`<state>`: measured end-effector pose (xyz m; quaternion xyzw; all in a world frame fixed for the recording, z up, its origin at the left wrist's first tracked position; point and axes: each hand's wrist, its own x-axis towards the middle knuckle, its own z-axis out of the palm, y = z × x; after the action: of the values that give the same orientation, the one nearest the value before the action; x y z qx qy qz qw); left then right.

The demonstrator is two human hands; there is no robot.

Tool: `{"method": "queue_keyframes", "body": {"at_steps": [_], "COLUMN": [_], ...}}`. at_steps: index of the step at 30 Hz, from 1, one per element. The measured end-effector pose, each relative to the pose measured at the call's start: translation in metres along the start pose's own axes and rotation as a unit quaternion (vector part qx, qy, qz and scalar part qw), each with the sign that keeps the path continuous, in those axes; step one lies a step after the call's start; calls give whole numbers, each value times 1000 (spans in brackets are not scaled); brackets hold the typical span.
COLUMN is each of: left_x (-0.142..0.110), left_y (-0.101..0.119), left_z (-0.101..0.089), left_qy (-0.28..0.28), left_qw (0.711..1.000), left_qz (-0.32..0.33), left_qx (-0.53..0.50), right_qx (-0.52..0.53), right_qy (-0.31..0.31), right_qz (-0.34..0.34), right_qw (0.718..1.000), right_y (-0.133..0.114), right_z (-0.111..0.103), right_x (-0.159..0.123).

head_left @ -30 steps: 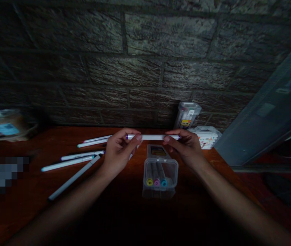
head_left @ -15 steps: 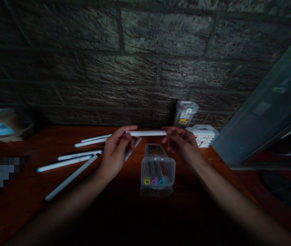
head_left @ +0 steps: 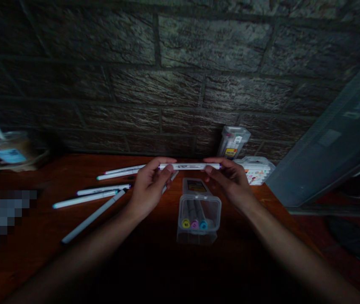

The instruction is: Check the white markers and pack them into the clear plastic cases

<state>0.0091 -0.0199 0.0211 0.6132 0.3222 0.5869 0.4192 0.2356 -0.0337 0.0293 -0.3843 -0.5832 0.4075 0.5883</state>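
A white marker (head_left: 189, 166) with purple ends and dark print on its barrel is held level between both hands, above the table. My left hand (head_left: 151, 181) pinches its left end, and my right hand (head_left: 229, 179) pinches its right end. Below them lies an open clear plastic case (head_left: 213, 236) with its lid end toward the wall. Inside it are three markers, whose round caps are yellow, pink (head_left: 194, 224) and blue. One more marker (head_left: 170, 182) lies on the table, partly hidden behind my left hand.
Several white markers (head_left: 86, 198) lie loose on the wooden table (head_left: 104, 278) at left. A drink cup (head_left: 9, 147) with a straw stands at far left. By the brick wall (head_left: 180, 84) are an upright clear marker case (head_left: 234, 141) and a wider white-and-clear case (head_left: 257, 169).
The held marker has been rolled so its printed side now faces me, and my right fingers have shifted so its purple right end shows. The view has moved slightly left.
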Motion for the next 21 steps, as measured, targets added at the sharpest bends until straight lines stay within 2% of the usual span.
{"method": "queue_keyframes", "body": {"at_steps": [4, 8, 16, 21], "left_x": [-2, -1, 3, 5], "left_y": [1, 2, -1, -1], "left_z": [0, 1, 0, 0], "left_qy": [-6, -6, 6, 5], "left_qw": [998, 999, 990, 987], "left_qz": [20, 7, -44, -59], "left_qx": [53, 47, -135, -150], "right_qx": [-23, 4, 95, 107], "right_qy": [10, 7, 5, 6], "right_qz": [17, 19, 39, 43], "right_qw": [1000, 1000, 995, 993], "right_y": [2, 3, -2, -3], "right_z": [0, 1, 2, 2], "right_x": [0, 0, 1, 2]}}
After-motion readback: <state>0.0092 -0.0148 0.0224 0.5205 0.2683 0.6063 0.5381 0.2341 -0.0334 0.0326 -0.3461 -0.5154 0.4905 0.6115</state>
